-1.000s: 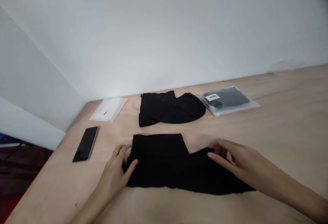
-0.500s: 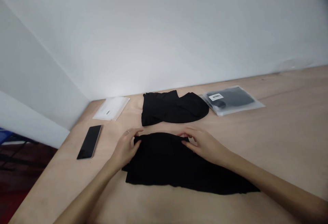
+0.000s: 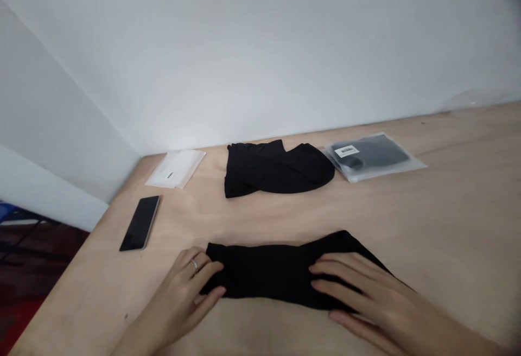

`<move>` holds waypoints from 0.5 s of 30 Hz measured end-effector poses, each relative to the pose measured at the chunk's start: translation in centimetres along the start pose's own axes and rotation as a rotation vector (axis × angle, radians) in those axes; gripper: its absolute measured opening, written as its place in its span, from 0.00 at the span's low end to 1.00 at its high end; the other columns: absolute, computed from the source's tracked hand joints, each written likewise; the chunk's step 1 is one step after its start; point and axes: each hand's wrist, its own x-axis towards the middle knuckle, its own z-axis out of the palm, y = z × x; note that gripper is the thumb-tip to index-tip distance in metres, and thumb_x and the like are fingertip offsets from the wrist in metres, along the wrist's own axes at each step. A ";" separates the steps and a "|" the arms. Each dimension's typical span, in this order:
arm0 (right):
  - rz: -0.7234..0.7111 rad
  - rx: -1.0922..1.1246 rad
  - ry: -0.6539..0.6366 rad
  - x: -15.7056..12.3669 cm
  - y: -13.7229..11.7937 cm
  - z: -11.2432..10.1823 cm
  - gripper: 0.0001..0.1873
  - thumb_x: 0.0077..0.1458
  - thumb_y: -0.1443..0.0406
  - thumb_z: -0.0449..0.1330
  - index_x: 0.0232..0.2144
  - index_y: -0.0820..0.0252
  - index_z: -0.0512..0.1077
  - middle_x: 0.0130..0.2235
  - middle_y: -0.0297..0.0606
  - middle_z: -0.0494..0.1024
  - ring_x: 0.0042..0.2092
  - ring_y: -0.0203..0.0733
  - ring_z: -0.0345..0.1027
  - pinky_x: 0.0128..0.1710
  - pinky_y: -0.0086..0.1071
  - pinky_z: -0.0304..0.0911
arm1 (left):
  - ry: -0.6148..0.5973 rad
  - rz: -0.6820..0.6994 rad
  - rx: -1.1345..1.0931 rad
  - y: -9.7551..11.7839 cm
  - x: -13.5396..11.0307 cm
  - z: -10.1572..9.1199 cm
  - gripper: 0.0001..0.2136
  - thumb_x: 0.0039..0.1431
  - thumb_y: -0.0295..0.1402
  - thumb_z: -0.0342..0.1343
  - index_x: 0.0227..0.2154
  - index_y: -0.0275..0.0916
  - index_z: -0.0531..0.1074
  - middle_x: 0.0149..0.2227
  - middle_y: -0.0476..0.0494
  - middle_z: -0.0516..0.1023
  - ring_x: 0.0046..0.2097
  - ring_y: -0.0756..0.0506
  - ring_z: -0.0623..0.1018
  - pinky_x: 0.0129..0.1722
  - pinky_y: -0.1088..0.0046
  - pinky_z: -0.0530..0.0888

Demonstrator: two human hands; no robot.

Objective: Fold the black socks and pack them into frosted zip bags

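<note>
A black cloth garment [image 3: 277,269] lies folded into a long, low band on the plywood table [image 3: 448,220], close to my side. My left hand [image 3: 181,291], with a ring on one finger, grips its left end. My right hand [image 3: 362,304] lies flat on its right part, fingers spread. Behind them lies a second black garment [image 3: 274,169], bunched and rounded on one side. A clear plastic bag [image 3: 368,155] with a barcode label and dark contents sits to its right.
A black smartphone [image 3: 140,223] lies face up left of the hands. A flat white packet [image 3: 175,169] sits near the back corner. White walls [image 3: 260,46] bound the table's far side, and the table's left edge drops to a dark floor.
The far edge of the black garment has been folded toward me, making a narrower band. Both hands have moved from its far edge to its near ends, the right hand lying flatter.
</note>
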 end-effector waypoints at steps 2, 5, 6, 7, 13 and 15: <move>0.153 -0.011 0.124 -0.7 1.0 0.1 0.13 0.65 0.60 0.58 0.51 0.51 0.76 0.50 0.40 0.81 0.51 0.50 0.77 0.46 0.42 0.76 | 0.074 0.026 0.011 0.6 0.5 0.2 0.14 0.67 0.27 0.54 0.54 0.38 0.70 0.45 0.38 0.77 0.48 0.39 0.77 0.47 0.63 0.78; 0.423 -0.039 0.199 -2.4 2.8 0.7 0.20 0.65 0.54 0.56 0.54 0.54 0.73 0.53 0.48 0.78 0.51 0.56 0.77 0.47 0.50 0.76 | -0.007 0.116 0.063 1.8 1.3 1.2 0.26 0.68 0.32 0.56 0.66 0.38 0.60 0.62 0.29 0.70 0.62 0.32 0.71 0.56 0.51 0.75; 0.493 -0.041 0.192 -3.1 3.4 1.0 0.23 0.64 0.51 0.56 0.55 0.55 0.73 0.53 0.49 0.77 0.51 0.58 0.76 0.47 0.52 0.76 | -0.075 0.151 0.083 2.2 1.6 1.6 0.30 0.67 0.34 0.57 0.69 0.39 0.56 0.67 0.28 0.64 0.66 0.29 0.66 0.59 0.46 0.72; 0.549 -0.031 0.176 -3.9 4.0 1.2 0.26 0.62 0.48 0.57 0.56 0.56 0.72 0.54 0.51 0.77 0.51 0.60 0.76 0.46 0.53 0.76 | -0.146 0.180 0.098 2.6 1.8 2.0 0.33 0.67 0.37 0.58 0.71 0.40 0.53 0.70 0.29 0.60 0.69 0.28 0.62 0.61 0.42 0.69; 0.849 0.308 0.023 -6.5 5.1 1.0 0.33 0.55 0.46 0.64 0.58 0.52 0.69 0.47 0.46 0.80 0.44 0.53 0.80 0.37 0.40 0.79 | -0.334 0.240 0.105 4.0 2.5 4.0 0.36 0.66 0.44 0.60 0.71 0.40 0.53 0.70 0.30 0.59 0.70 0.28 0.60 0.65 0.38 0.62; 0.885 0.412 -0.006 -6.3 4.8 0.7 0.29 0.54 0.49 0.65 0.55 0.53 0.71 0.37 0.39 0.82 0.37 0.49 0.80 0.35 0.36 0.79 | -0.321 0.245 0.104 4.1 2.5 4.1 0.36 0.67 0.43 0.60 0.71 0.37 0.54 0.69 0.29 0.61 0.70 0.28 0.61 0.65 0.37 0.62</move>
